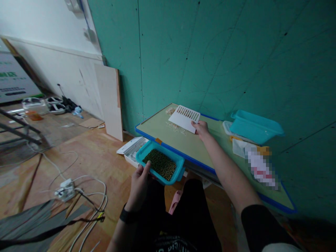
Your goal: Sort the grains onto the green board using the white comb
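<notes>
My left hand point(139, 182) grips the near left rim of a turquoise plastic container point(180, 171), the thumb over its edge. Green beans point(157, 161) and paler, tan beans point(168, 172) lie inside it. The container is held just below the table's front edge. My right hand point(201, 128) is closed on the corner of a flat white slotted scraper point(182, 120), over the far left part of the table point(202, 148). Small pale grains point(175, 126) are scattered on the tabletop beside and under the scraper.
A second turquoise container point(256, 126) stands at the table's right, by a white lid point(227, 128) and a pixelated packet point(262, 169). An open white box point(131, 154) is below the table's left end. Cables and a power strip point(65, 190) lie on the floor at left.
</notes>
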`<move>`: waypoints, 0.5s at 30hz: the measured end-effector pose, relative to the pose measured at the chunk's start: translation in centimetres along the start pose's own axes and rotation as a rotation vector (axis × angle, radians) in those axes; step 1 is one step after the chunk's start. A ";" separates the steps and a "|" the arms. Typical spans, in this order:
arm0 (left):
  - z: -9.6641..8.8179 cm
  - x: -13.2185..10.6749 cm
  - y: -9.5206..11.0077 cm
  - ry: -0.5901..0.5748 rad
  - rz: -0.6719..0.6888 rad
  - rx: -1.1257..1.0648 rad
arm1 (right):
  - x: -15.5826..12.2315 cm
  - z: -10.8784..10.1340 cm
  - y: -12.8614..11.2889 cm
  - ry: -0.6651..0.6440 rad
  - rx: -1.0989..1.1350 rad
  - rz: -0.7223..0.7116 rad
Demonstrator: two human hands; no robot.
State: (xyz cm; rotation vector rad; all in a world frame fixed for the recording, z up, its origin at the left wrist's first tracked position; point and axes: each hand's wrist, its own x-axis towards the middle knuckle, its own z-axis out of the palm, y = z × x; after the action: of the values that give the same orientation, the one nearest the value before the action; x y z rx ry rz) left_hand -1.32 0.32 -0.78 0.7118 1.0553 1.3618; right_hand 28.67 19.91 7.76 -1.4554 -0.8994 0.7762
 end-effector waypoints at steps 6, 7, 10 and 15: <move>0.3 -0.1 0.1 0.004 -0.007 -0.041 | -0.2 0.0 0.0 -0.026 -0.007 -0.004; 0.3 -0.1 0.2 0.003 -0.011 -0.047 | -0.2 0.0 -0.1 -0.033 -0.006 -0.002; 0.3 -0.2 0.2 -0.005 -0.015 -0.045 | -0.3 -0.1 -0.2 -0.057 -0.004 0.009; 0.1 -0.1 0.1 0.015 0.014 -0.010 | -0.6 -0.1 -0.5 -0.095 0.012 0.046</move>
State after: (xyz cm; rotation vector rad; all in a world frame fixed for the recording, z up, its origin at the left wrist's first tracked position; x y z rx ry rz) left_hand -1.21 0.21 -0.62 0.7039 1.0565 1.3849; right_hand 28.38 19.34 8.20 -1.4429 -0.9336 0.8895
